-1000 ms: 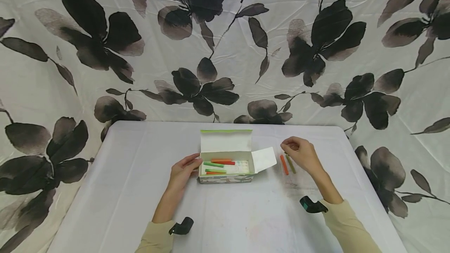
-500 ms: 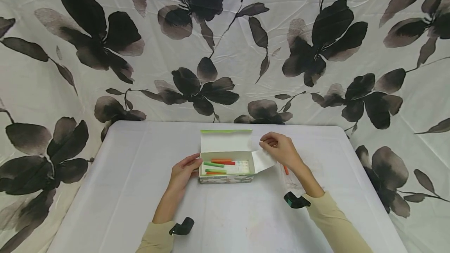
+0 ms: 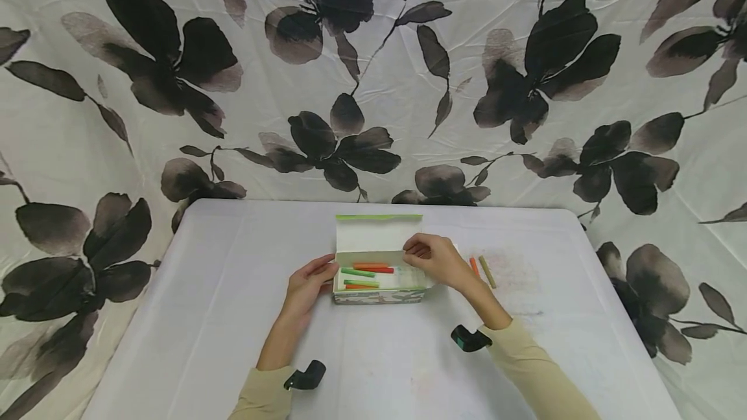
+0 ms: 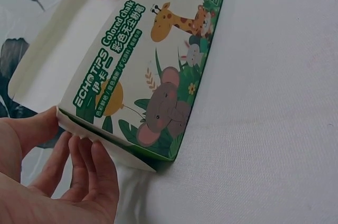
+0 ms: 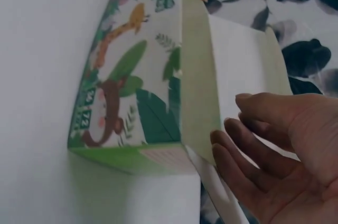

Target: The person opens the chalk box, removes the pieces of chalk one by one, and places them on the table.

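Head view: between the left hand's [image 3: 305, 286] and right hand's [image 3: 438, 259] fingers, the colored chalk box [image 3: 376, 299] stands lid up, containing green chalk sticks [image 3: 358, 272], orange chalk sticks [image 3: 369, 266] and a red chalk stick [image 3: 385, 270]. Right of the right fingers, a loose orange stick [image 3: 474, 266] and an olive stick [image 3: 487, 271] lie on white cloth [image 3: 373, 355].

Left wrist view: thumb and fingertips grip the box's end.

Right wrist view: loosely bent, released fingers are at the opposite end; contact is unclear.

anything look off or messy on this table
Yes: faint reddish smudges mark the white tablecloth beside an orange stick and an olive stick, both lying outside the open box. They stand out against the white, possibly chalk dust.
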`<state>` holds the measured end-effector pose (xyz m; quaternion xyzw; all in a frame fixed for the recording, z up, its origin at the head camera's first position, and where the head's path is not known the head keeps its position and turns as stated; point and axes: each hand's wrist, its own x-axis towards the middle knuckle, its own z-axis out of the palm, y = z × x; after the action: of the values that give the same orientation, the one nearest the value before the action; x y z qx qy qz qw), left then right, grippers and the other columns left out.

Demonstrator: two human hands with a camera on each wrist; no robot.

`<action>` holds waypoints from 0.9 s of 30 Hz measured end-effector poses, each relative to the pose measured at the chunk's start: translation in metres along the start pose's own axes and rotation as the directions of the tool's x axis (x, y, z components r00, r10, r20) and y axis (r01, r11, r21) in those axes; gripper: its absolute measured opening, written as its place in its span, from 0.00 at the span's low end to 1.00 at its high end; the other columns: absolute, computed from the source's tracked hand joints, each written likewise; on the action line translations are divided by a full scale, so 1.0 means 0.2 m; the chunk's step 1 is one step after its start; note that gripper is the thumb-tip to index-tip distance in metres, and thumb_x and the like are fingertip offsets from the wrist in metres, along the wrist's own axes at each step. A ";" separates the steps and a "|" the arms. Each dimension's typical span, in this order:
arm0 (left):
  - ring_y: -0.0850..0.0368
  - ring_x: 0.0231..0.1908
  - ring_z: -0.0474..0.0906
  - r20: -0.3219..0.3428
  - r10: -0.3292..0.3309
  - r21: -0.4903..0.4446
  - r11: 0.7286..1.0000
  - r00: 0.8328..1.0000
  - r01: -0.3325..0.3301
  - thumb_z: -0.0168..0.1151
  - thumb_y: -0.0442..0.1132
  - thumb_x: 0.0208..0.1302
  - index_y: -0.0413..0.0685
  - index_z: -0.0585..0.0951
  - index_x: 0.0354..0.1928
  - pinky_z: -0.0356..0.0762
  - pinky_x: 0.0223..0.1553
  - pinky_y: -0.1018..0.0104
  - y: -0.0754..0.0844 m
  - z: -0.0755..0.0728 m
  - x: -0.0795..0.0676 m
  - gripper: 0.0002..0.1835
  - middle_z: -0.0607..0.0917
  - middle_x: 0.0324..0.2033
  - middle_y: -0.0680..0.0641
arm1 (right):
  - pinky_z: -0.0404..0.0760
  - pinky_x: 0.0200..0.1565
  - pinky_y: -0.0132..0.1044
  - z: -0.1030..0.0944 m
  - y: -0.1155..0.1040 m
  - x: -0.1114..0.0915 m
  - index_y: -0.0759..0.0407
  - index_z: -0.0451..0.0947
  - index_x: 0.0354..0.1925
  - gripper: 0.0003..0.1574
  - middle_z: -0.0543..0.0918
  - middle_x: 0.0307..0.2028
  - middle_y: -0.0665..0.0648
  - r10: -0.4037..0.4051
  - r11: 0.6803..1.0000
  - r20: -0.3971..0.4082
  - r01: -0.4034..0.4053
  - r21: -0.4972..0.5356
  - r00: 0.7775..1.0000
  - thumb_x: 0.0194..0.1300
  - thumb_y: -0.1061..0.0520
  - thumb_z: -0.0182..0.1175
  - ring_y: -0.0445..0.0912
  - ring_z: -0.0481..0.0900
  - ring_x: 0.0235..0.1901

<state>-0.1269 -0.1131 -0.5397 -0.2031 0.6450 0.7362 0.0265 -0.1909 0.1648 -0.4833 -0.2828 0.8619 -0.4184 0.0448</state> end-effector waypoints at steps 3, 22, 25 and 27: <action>0.58 0.41 0.83 -0.003 0.006 -0.015 1.000 1.000 -0.006 0.69 0.37 0.68 0.38 0.80 0.63 0.81 0.41 0.69 0.00 0.00 0.00 0.23 0.85 0.44 0.49 | 0.84 0.43 0.36 0.05 0.00 0.01 0.69 0.83 0.45 0.10 0.87 0.38 0.58 -0.014 1.000 0.052 0.013 0.014 0.999 0.68 0.65 0.68 0.49 0.85 0.38; 0.55 0.44 0.83 -0.017 0.009 -0.005 1.000 1.000 -0.009 0.70 0.39 0.68 0.39 0.81 0.63 0.81 0.42 0.69 -0.01 0.01 0.00 0.23 0.85 0.47 0.46 | 0.80 0.42 0.32 0.30 -0.01 0.12 0.66 0.85 0.46 0.10 0.87 0.39 0.55 -0.010 0.999 0.281 0.022 -0.043 0.960 0.69 0.60 0.68 0.43 0.82 0.38; 0.55 0.44 0.83 -0.015 0.011 0.003 1.000 1.000 -0.011 0.70 0.39 0.68 0.40 0.81 0.63 0.81 0.43 0.68 -0.01 0.01 0.00 0.23 0.85 0.48 0.46 | 0.79 0.42 0.32 0.31 -0.02 0.13 0.65 0.85 0.46 0.11 0.87 0.39 0.55 0.013 0.997 0.313 0.013 -0.081 0.950 0.69 0.59 0.68 0.41 0.80 0.37; 0.56 0.44 0.83 -0.017 0.011 0.001 1.000 1.000 -0.011 0.70 0.39 0.68 0.40 0.81 0.62 0.81 0.44 0.68 -0.01 0.01 0.00 0.23 0.85 0.47 0.46 | 0.79 0.42 0.32 0.32 -0.02 0.15 0.66 0.86 0.45 0.11 0.87 0.39 0.55 0.028 0.995 0.335 0.004 -0.096 0.942 0.69 0.59 0.68 0.40 0.78 0.36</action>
<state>-0.1268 -0.1115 -0.5411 -0.2056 0.6466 0.7344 0.0171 -0.1940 0.1026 -0.5163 -0.3465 0.8623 -0.3223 0.1802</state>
